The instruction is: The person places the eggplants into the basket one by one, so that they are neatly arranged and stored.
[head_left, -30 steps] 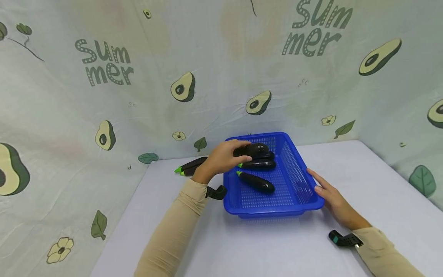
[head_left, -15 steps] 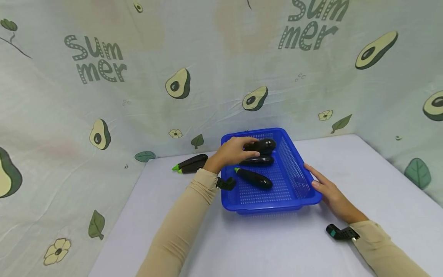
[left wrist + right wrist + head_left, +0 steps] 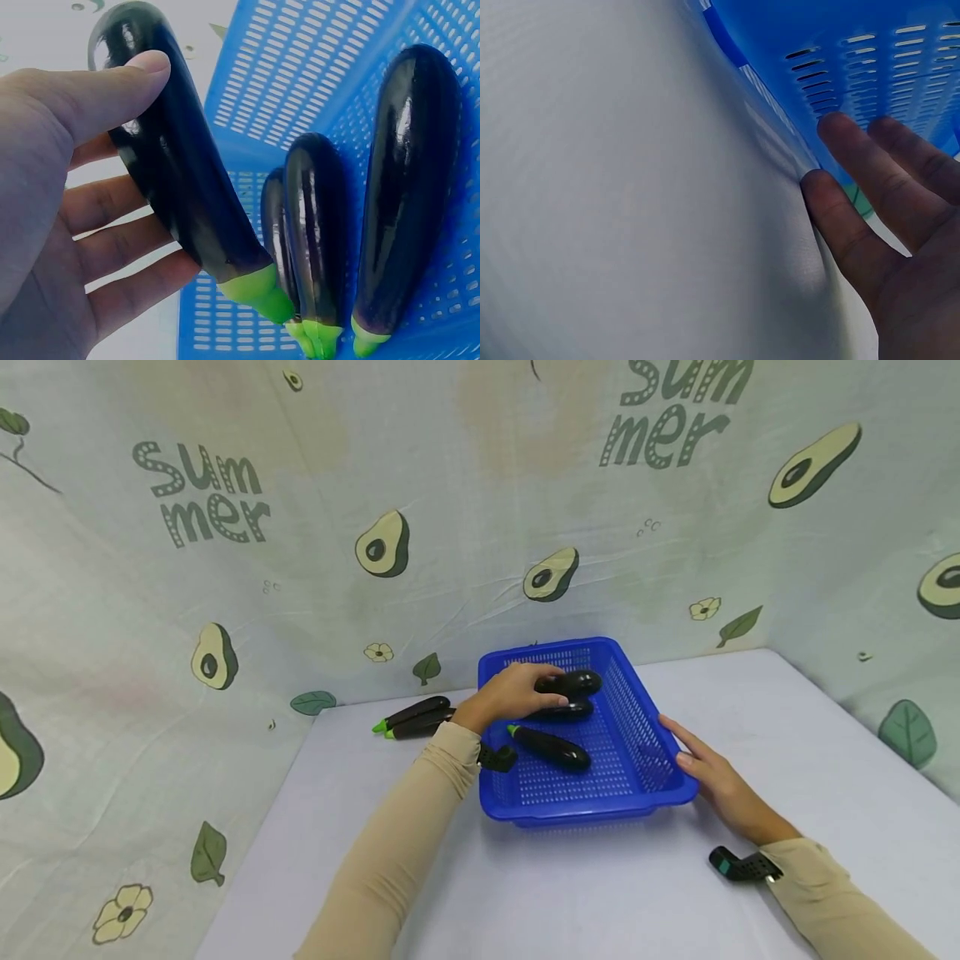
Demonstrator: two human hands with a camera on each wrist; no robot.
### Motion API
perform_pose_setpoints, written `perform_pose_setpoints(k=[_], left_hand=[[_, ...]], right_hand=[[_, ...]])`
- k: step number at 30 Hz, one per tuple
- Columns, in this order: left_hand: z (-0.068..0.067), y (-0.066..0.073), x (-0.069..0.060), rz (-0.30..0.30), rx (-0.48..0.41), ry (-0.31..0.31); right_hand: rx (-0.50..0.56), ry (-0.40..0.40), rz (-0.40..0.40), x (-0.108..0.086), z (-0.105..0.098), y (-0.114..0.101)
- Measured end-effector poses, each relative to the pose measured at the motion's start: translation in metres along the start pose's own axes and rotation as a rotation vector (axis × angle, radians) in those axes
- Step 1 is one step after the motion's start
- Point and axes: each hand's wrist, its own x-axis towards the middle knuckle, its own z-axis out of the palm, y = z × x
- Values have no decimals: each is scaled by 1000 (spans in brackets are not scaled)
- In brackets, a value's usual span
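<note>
In the head view my left hand [image 3: 519, 692] is over the back of the blue plastic basket [image 3: 592, 806] and holds a dark eggplant [image 3: 573, 682]. The left wrist view shows the thumb on one side of this eggplant [image 3: 176, 165] and the fingers behind it, its green stem end pointing down. Beyond it, two eggplants [image 3: 315, 225] lie side by side in the basket, and another eggplant [image 3: 409, 195] lies apart. My right hand [image 3: 716, 781] rests against the basket's right side. Its fingers are extended along the slotted outer wall in the right wrist view.
Two more eggplants [image 3: 416, 718] with green stems lie on the white table [image 3: 360, 827] left of the basket, partly behind my left arm. A printed cloth [image 3: 465, 527] hangs behind the table, close to the basket's back edge.
My left hand has shifted a little to the right over the basket, with the eggplant in its grip. My right hand stays against the basket's side. The head view has shifted slightly.
</note>
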Motion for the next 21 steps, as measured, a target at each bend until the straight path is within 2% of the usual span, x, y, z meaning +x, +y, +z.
perform_pose_setpoints(k=[7,10,15,21], left_hand=[[3,-2,8,15,-17,0],[5,-2,10,14,-28,-18],[9,-4,11,-10,-34,-42],[14,-15,14,-44,-10,-62]], right_hand=[[10,7,4,4,0,-1],[11,8,10,2,1,0],[5,7,11,0,2,1],[12,7,11,0,2,2]])
